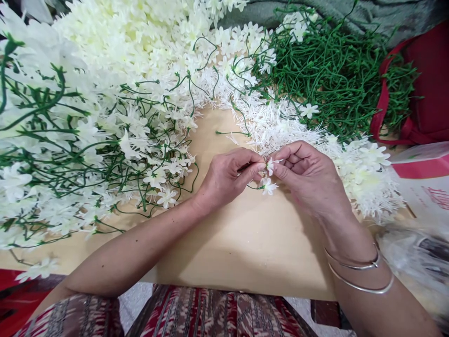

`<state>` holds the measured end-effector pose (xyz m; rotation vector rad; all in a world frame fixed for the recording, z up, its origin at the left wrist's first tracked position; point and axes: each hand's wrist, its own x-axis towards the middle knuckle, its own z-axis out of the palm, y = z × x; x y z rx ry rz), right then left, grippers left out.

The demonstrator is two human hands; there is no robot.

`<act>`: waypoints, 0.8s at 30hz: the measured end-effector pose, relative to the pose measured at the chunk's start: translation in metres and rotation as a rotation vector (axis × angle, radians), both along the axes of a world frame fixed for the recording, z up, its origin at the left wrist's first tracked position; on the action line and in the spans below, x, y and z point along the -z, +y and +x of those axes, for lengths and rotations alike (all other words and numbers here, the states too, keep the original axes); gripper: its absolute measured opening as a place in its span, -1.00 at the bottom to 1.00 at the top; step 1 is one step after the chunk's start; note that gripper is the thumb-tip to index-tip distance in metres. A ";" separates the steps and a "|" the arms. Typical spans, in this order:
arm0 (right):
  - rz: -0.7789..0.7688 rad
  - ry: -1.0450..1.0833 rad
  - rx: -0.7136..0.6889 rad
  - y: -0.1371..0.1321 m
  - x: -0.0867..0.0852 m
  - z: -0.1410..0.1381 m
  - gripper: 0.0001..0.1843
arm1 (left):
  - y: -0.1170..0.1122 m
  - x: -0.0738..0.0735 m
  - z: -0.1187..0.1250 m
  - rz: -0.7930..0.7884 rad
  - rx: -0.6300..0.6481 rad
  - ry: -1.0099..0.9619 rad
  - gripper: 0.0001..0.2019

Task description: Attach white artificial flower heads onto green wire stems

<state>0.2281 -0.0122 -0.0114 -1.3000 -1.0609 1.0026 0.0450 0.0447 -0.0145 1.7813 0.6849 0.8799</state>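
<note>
I have the sprig (269,186), a green stem with small white flowers, just above the desk (242,252), between the two hands. The left hand (231,175) has its grip pinched on the sprig, thumb against forefinger. The right hand (305,175) is pinched too, at the white tip of the sprig's upper flower; from here I can't quite tell whether it has a petal or a thin strand, since the fingertips cover it.

Left of the sprig I see a heap of stemmed flowers (105,150). Just beyond the sprig lie white strands (266,119) and a loose stem (231,133), and beyond it to the right, a pile of green stems (326,70).

My worry is the right grip: pulling hard or at a slant could tear the flower or pop it off its stem. A slack left pinch could let the sprig twist or drop. The strands are so near that a sideways brush of the right hand could scatter them or snag one on the sprig.
</note>
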 end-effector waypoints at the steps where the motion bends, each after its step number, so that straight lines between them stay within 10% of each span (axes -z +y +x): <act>1: -0.001 -0.003 0.001 0.000 -0.001 -0.001 -0.69 | 0.000 0.000 0.000 0.022 -0.007 0.013 -0.76; 24: -0.096 0.053 -0.130 0.001 -0.003 0.019 -0.71 | -0.008 -0.007 0.004 -0.039 -0.040 0.041 -0.84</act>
